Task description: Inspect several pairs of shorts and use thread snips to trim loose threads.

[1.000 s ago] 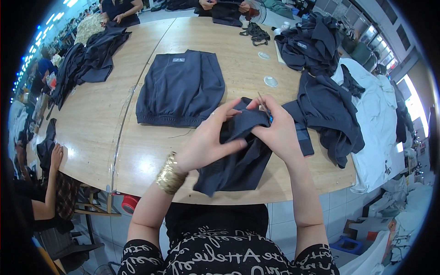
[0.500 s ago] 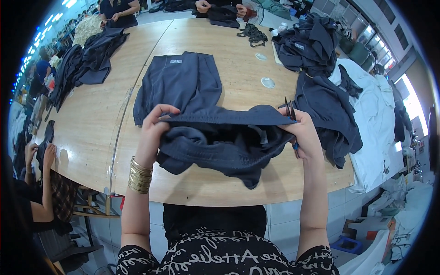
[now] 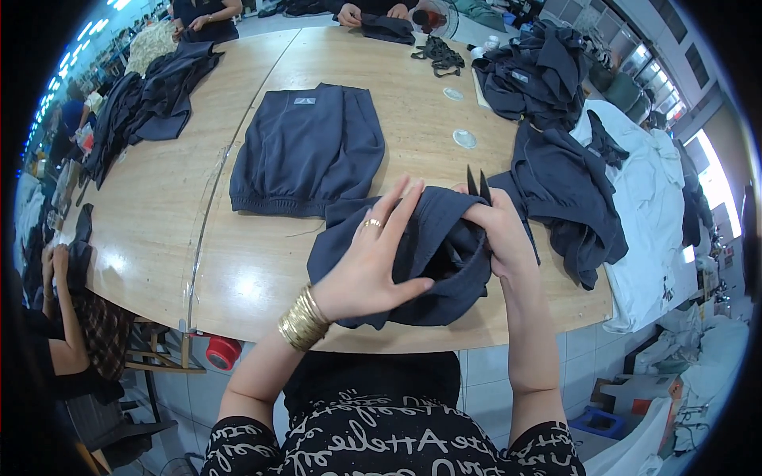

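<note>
A dark navy garment (image 3: 432, 308) with a gathered elastic edge is bunched at the near side of the table, its opening facing up toward me. My right hand (image 3: 510, 234) pinches the rim of that opening on the right. Black-bladed thread snips (image 3: 479, 185) also sit in this hand, with the blades pointing away past the fingers. Over the left part of the cloth lies my left hand (image 3: 369, 274), fingers spread and thumb apart, not gripping it. Just beyond, a folded navy garment (image 3: 308, 151) with a small grey patch rests flat on the wooden table (image 3: 262, 262).
Navy garments (image 3: 563, 170) are heaped at the right, beside white cloth (image 3: 643, 206). More dark garments (image 3: 163, 95) lie at the far left. Black straps (image 3: 439, 55) lie toward the back. Co-workers' hands (image 3: 59, 266) handle cloth at the left and far edges.
My left hand has let go of the garment's rim and moved right, its fingers now spread over the cloth. The stretched opening has slackened and turned; my right hand has shifted slightly left.
</note>
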A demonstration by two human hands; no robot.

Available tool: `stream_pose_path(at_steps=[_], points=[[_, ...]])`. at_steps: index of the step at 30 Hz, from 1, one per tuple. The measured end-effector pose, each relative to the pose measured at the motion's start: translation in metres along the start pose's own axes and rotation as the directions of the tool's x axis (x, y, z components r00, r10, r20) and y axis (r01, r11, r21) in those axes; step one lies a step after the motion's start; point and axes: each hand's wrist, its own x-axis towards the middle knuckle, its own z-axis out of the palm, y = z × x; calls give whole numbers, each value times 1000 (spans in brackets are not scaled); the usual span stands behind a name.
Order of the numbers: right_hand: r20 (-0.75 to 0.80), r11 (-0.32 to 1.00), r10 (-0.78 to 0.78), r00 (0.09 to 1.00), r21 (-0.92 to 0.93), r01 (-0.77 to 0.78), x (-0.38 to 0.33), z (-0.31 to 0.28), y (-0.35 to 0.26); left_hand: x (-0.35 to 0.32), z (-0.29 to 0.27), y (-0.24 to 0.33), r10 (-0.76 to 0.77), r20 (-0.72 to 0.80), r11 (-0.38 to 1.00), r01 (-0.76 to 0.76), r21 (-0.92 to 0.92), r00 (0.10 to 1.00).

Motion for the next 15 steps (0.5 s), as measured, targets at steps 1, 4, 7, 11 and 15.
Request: stream_pose_path(at_steps=[1, 4, 7, 11, 15], points=[[-9, 999, -42, 999, -13, 42, -1, -2, 1, -3, 6, 6, -36, -90, 998, 40, 43, 995], [-25, 990, -112, 993, -94, 109, -4, -1, 2, -5, 20, -2, -122, -180, 992, 113, -60, 976], [-47, 939, -153, 987, -320, 130, -2, -11, 9, -11, 9, -31, -375, 156, 779, 402, -482, 914], [-176, 573, -163, 971, -818, -52, -5, -21, 15, -14, -14, -28, -481, 516, 159, 649, -744, 709], [-145, 440, -369, 918, -897, 35, -4, -40, 55, -26, -4, -48, -560, 471, 115, 626, -771, 682]])
